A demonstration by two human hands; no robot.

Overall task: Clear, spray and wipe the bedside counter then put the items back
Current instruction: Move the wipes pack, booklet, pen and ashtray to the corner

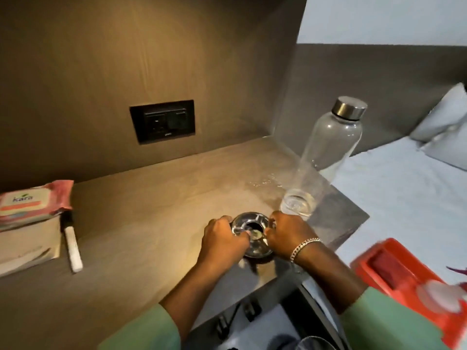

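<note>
Both forearms, in green sleeves, reach forward from the lower edge of the view and converge over the near part of the bedside counter (151,198). The left hand (222,239) is curled, knuckles up, fingers closed on the left rim of a round metal ashtray (252,232). The right hand (288,233), with a silver chain bracelet (304,247) at the wrist, is likewise curled and grips the right rim. The ashtray sits between the two hands; whether it rests on the counter or is lifted clear cannot be told.

The ashtray is polished and reflective, circular, with a dark central hollow. The counter is a matte brown wood-grain surface.

Just beyond the right hand stands a clear bottle (326,157) with a brushed metal cap, tilted in the wide-angle view, a little water at its base. Wet droplets (265,183) lie on the counter beside it.

Well to the left of the left hand lies a soft pink wipes pack (32,200) on a beige pouch (27,246), with a white marker (72,242) alongside. A black socket plate (163,121) is set in the wall beyond the hands. To the right of the right forearm, a red container (394,269) lies on the pale bedsheet (404,198).
</note>
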